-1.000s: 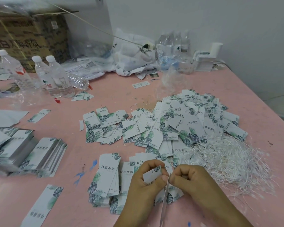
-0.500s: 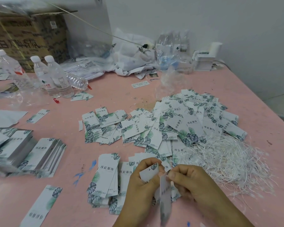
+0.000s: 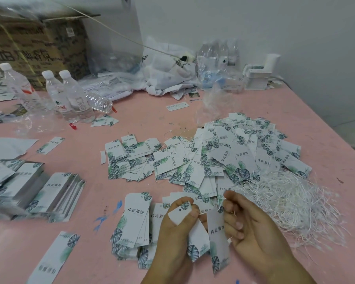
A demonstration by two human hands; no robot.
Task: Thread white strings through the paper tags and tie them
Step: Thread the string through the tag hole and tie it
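Note:
My left hand pinches a small white tag with a punched hole, near the table's front edge. My right hand pinches a thin white string, and a long leaf-printed tag hangs down between my two hands. The string's path through the tags is too fine to make out. A loose heap of white strings lies just right of my right hand. A big pile of printed tags spreads behind my hands.
Small tag stacks lie under and left of my left hand, and taller stacks sit at the left. Water bottles, a cardboard box, plastic bags and a white box line the back of the pink table.
My hands have drawn apart a little. The long tag now hangs lower and in plain sight between them, and the string stretches from hand to hand.

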